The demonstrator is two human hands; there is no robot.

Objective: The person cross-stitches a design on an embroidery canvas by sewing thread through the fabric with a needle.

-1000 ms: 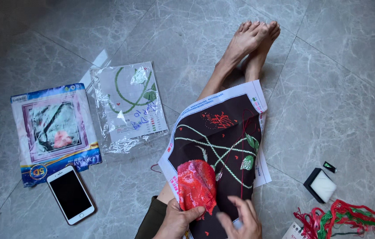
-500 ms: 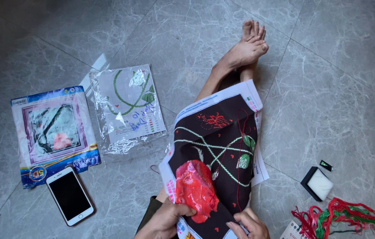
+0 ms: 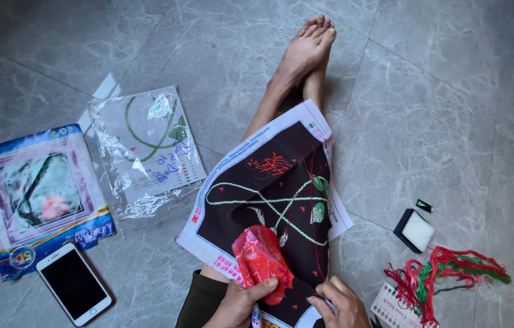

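Risk: red thread point(image 3: 313, 200) trails loose across the cloth point(image 3: 269, 200) draped over the legs; judged likely to snag or knot if pulled fast, and cloth could slide off the knee. Left hand point(image 3: 240, 304): fingers closed, pinching the red stitched patch point(image 3: 262, 262) at lower edge of cloth. Right hand point(image 3: 339, 307): fingers curled, pressed on cloth edge approx. where thread ends; needle not visible. 1 phone point(image 3: 73, 283), 1 thread bundle point(image 3: 451, 270) on floor nearby.

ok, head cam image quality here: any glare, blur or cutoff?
Head view: soft, even light, faint shadows. Glare on the clear plastic sleeve and a pale sheen on the floor tiles. Focus is sharp on the black cross-stitch cloth. The left hand and right hand are cropped at the bottom edge.
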